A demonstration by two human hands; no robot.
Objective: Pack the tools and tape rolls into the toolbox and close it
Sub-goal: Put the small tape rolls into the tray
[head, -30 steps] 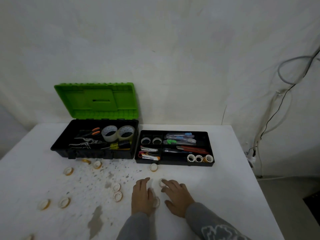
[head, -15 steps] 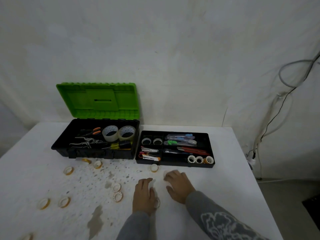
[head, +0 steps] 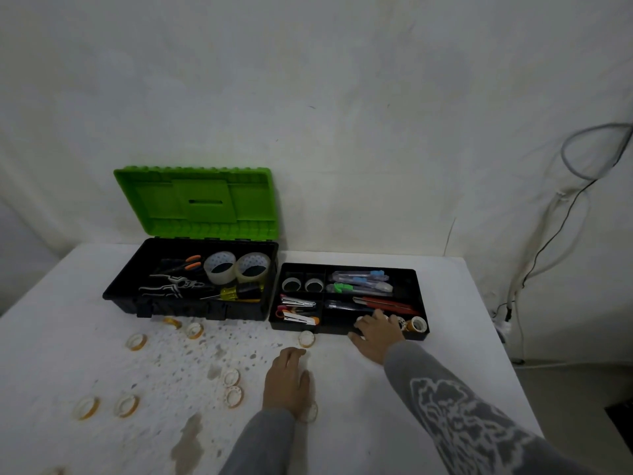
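The black toolbox [head: 116, 293] stands with its green lid [head: 195, 200] up, holding two large clear tape rolls [head: 219, 269], pliers [head: 171, 286] and a yellow screwdriver [head: 236, 293]. To its right sits the black insert tray [head: 421, 286] with cutters, staplers and small rolls [head: 418, 325]. My right hand [head: 376, 334] reaches over the tray's front right compartment, fingertips pinching a small whitish tape roll [head: 359, 318]. My left hand [head: 286, 382] lies flat on the table, holding nothing. Beside its wrist lies one small roll [head: 310, 411]; another roll [head: 306, 338] lies in front of the tray.
Several small tape rolls are scattered over the stained white table [head: 359, 389], such as a pair [head: 233, 387] left of my left hand and others [head: 126, 405] further left. Cables [head: 548, 241] hang on the wall past the table's right edge.
My right hand closed over a small roll on the table in front of me, then moved forward and right to the tray's front right compartment. The left hand stayed put.
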